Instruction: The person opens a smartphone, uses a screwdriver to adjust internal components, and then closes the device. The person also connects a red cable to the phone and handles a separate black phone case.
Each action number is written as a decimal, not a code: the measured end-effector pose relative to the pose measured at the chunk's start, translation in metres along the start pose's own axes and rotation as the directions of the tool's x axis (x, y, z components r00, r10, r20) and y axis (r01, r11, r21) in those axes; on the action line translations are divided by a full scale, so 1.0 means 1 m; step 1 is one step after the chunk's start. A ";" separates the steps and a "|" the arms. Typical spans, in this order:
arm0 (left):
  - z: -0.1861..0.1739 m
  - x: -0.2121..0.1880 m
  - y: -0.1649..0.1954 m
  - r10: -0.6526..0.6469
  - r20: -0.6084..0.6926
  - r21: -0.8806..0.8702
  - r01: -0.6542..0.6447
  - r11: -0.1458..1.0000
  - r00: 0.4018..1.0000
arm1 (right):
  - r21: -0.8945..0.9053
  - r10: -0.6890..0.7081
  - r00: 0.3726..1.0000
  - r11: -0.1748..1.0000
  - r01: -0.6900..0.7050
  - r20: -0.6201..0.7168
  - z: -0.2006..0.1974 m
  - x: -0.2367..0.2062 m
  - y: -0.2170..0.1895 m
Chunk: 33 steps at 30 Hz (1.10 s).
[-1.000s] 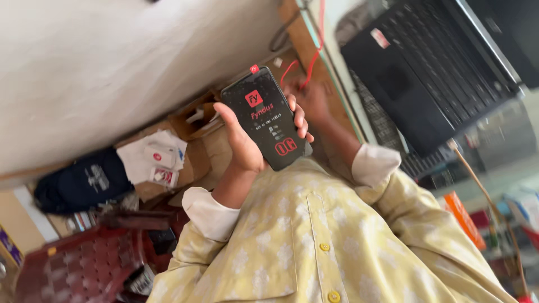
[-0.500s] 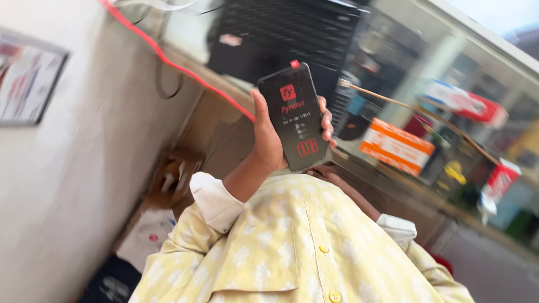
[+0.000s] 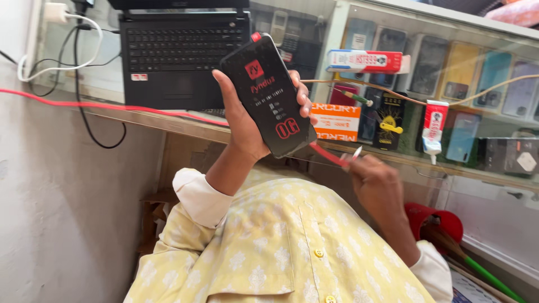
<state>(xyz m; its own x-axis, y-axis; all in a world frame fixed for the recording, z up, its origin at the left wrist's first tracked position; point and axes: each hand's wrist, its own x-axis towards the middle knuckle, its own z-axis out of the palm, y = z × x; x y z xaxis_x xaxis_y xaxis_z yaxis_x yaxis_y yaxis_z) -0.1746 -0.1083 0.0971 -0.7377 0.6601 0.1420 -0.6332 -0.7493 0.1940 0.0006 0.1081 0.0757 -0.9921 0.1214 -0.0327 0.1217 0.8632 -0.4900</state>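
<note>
My left hand point(image 3: 241, 120) is raised in front of me and grips a black phone point(image 3: 269, 95) upright, thumb on its left edge and fingers on its right. The phone's face is black with red and white print. Lower and to the right, my right hand point(image 3: 377, 180) is closed on a thin red-handled tool point(image 3: 332, 156) with a small metal tip, which points toward the phone's lower edge. My yellow patterned shirt point(image 3: 281, 247) fills the bottom of the view.
A black laptop point(image 3: 179, 50) sits on the glass counter point(image 3: 168, 120) behind the phone. A red cable point(image 3: 84, 104) and white charger cable point(image 3: 33, 70) run along the left. The showcase holds phone cases, an orange box point(image 3: 335, 120) and a white-red tube point(image 3: 435, 126).
The view has swung round so the counter lies level. My left hand still holds the phone up. My right hand has come out from behind it with the red tool.
</note>
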 end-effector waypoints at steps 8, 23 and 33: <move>0.006 0.011 -0.004 0.008 0.059 0.014 -0.009 1.000 0.998 | 0.649 -0.063 0.806 0.557 0.518 -0.589 -0.013 0.051 -0.051; -0.011 0.000 0.080 0.159 0.025 -0.078 -0.157 0.985 0.987 | 0.990 0.062 0.998 -0.136 0.040 -0.032 0.061 0.075 -0.115; -0.018 -0.012 0.094 0.237 -0.019 -0.121 -0.238 0.964 0.971 | 0.917 0.158 0.970 0.383 0.114 -0.187 0.072 0.083 -0.153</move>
<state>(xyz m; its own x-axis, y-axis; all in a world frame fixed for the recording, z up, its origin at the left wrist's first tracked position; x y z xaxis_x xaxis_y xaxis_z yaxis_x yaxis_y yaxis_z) -0.2297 -0.1870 0.0958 -0.8711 0.4624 0.1653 -0.4632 -0.8855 0.0357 -0.1024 -0.0496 0.0853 -0.9369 0.3455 0.0534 -0.0952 -0.1052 -0.9899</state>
